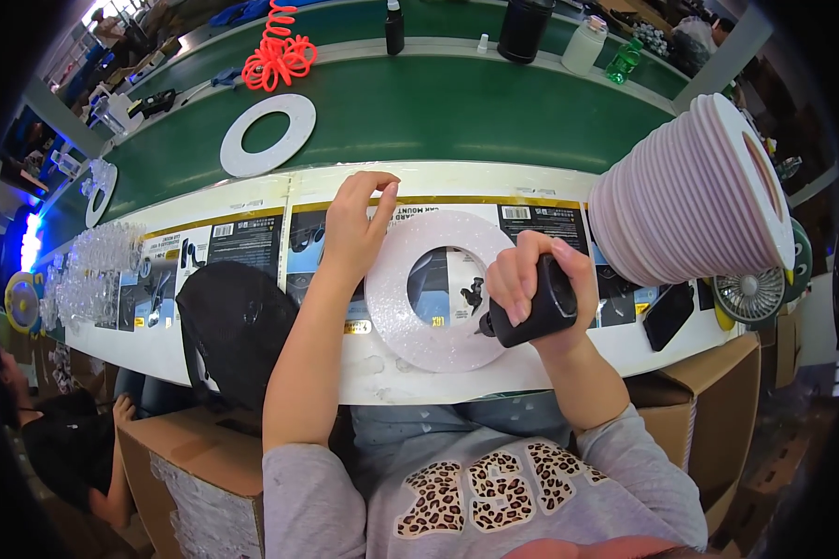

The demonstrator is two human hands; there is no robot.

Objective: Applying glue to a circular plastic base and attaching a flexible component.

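Note:
A flat white speckled ring (pixel 391 307) lies before me on the worktop, with printed card showing through its hole. My right hand (pixel 541 289) is wrapped round a black squeeze bottle (pixel 538 312). The bottle is tilted, and its narrow tip points down at the ring's right side; whether it touches I cannot tell. My left hand (pixel 359 219) is at the ring's upper left edge, thumb and bent fingers a little apart, with nothing visible between them. To the right rises a tall, leaning stack of similar rings (pixel 690 200).
A black cap (pixel 233 326) lies left of my forearm, beyond it many clear plastic pieces (pixel 93 270). A single ring (pixel 295 116) and a coiled red hose (pixel 280 61) sit on the green belt (pixel 419 112). A phone (pixel 668 317) and small fan (pixel 749 293) stand right. Cardboard boxes (pixel 196 447) flank me.

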